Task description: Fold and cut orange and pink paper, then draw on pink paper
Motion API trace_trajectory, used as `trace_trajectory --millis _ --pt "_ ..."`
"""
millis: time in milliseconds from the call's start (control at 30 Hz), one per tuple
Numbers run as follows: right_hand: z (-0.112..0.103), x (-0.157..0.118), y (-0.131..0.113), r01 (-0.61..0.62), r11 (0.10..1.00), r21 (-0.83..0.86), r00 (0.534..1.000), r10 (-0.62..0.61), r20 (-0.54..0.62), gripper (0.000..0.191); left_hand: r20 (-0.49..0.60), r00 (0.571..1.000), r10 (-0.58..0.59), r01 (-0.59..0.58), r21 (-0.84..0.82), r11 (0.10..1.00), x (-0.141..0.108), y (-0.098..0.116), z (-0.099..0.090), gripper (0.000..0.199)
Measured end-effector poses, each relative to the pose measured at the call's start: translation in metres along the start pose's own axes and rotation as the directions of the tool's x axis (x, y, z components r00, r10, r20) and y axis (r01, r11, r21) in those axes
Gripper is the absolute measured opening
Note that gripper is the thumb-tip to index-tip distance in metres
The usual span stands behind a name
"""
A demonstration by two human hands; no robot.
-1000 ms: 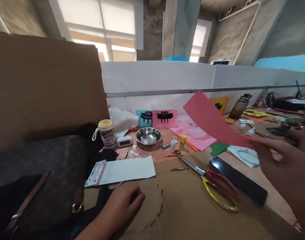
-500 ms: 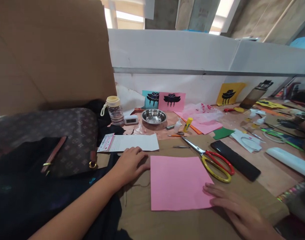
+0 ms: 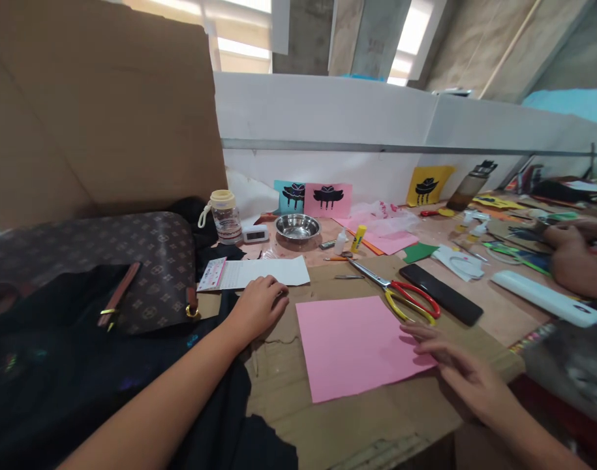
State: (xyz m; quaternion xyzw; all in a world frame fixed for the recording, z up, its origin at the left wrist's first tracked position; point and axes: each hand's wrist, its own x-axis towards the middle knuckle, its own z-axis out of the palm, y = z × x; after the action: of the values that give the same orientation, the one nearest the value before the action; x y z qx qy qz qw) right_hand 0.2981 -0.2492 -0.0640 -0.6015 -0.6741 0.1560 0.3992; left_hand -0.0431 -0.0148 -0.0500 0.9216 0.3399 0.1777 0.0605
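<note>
A pink sheet (image 3: 352, 349) lies flat on the brown cardboard (image 3: 273, 385). My right hand (image 3: 455, 365) is at the sheet's right edge, its fingers apart and their tips on the paper. To the left of the sheet, my left hand (image 3: 263, 303) rests with bent fingers near the lower edge of a white paper (image 3: 266, 271); nothing shows in it. Scissors (image 3: 393, 287) with a red and a yellow handle lie just beyond the sheet, beside a black phone (image 3: 442, 294).
Behind stand a steel bowl (image 3: 298, 228), a lidded bottle (image 3: 224, 219) and a glue stick (image 3: 358, 239). A brown patterned bag (image 3: 156, 274) fills the left. Another person's hands (image 3: 577, 254) are at the far right, near a white device (image 3: 545, 298).
The view has turned a little to the right. The pink sheet has rotated, its right side now lying further out, with my right hand still at that edge. My left hand's fingers are more curled.
</note>
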Motion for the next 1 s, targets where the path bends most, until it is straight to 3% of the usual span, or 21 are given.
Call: trace_trajectory --millis 133,233,300,367,500,633,733,867,1000 --pt "0.004 -0.002 0.0 -0.217 0.953 0.21 0.959 0.248 -0.134 0.031 -0.014 1.0 0.01 -0.01 0.008 1.0 -0.001 -0.001 0.002 0.021" --pt "0.01 0.0 -0.006 -0.296 0.919 0.26 0.927 0.342 -0.152 0.04 -0.022 1.0 0.022 -0.022 0.001 1.0 -0.001 -0.002 0.003 0.023" --pt "0.01 0.007 -0.011 -0.32 0.938 0.135 0.93 0.338 -0.144 0.046 -0.023 0.999 0.032 -0.032 -0.008 0.999 -0.001 -0.003 0.004 0.024" --pt "0.003 0.022 -0.016 -0.301 0.949 -0.098 0.95 0.288 -0.122 0.047 -0.023 0.999 0.037 -0.037 -0.018 0.999 -0.001 -0.004 0.004 0.024" --pt "-0.03 0.079 -0.014 -0.21 0.895 -0.393 0.975 0.219 -0.021 0.039 -0.016 0.999 0.036 -0.036 -0.037 0.999 -0.001 -0.004 0.005 0.026" --pt "-0.056 0.151 0.021 -0.189 0.794 -0.578 0.973 0.231 -0.001 0.039 0.002 1.0 0.03 -0.03 -0.046 0.998 0.0 -0.007 0.007 0.028" --pt "-0.06 0.196 0.056 -0.168 0.701 -0.693 0.958 0.282 0.054 0.03 0.015 1.0 0.026 -0.026 -0.053 0.998 0.001 -0.008 0.009 0.028" --pt "-0.052 0.236 0.088 -0.156 0.589 -0.793 0.912 0.394 0.114 0.029 0.029 1.0 0.012 -0.01 -0.062 0.998 0.002 -0.008 0.009 0.028" --pt "-0.047 0.26 0.104 -0.16 0.512 -0.844 0.854 0.5 0.142 0.033 0.046 0.999 0.002 0.001 -0.071 0.997 0.003 -0.007 0.008 0.028"
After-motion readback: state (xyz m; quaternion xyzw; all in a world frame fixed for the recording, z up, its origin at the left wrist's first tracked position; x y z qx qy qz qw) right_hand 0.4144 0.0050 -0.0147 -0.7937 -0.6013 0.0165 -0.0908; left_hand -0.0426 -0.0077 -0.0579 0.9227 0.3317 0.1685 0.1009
